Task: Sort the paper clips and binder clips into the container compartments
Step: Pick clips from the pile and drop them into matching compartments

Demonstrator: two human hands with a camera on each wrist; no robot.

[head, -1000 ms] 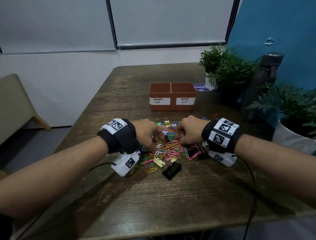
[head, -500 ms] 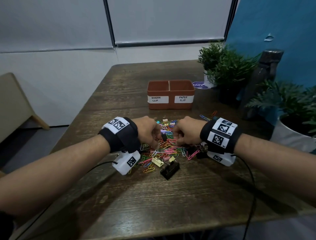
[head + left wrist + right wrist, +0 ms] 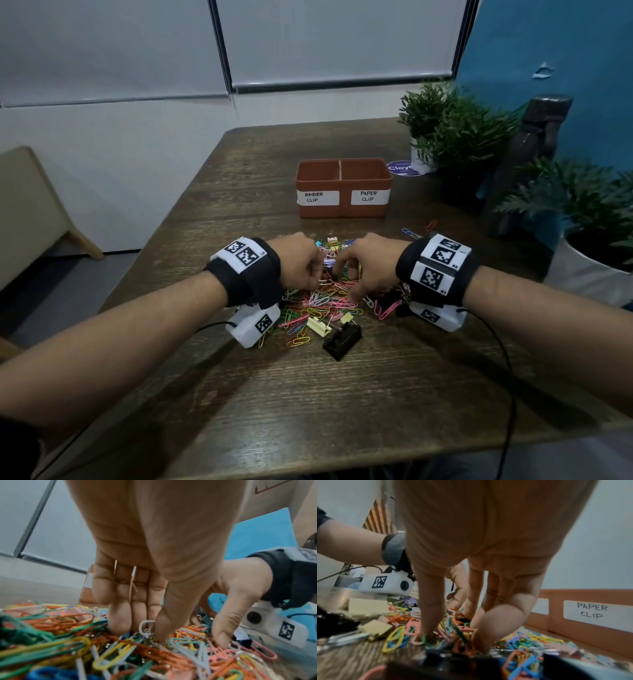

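Observation:
A heap of coloured paper clips (image 3: 322, 305) lies mid-table, mixed with binder clips: a black one (image 3: 342, 339) and a pale yellow one (image 3: 318, 325) at its near edge. Behind it stands a brown two-part container (image 3: 343, 209), left half labelled BINDER CLIP, right half PAPER CLIP (image 3: 590, 626). My left hand (image 3: 317, 279) digs into the heap with curled fingers. In the left wrist view its thumb and fingertips (image 3: 145, 628) pinch a white paper clip (image 3: 145, 625). My right hand (image 3: 349, 284) reaches down beside it, fingers spread and fairly straight, tips (image 3: 452, 639) touching clips.
Potted plants (image 3: 455, 130) (image 3: 589, 205), a dark bottle (image 3: 534, 154) and a white pot (image 3: 582, 274) crowd the right side. A blue round sticker (image 3: 400, 168) lies right of the container. A beige chair (image 3: 27, 205) stands off the table's left.
Both hands have stayed over the heap. The right hand's fingers have spread and dipped lower into the clips, and the left hand has closed in on clips near the middle.

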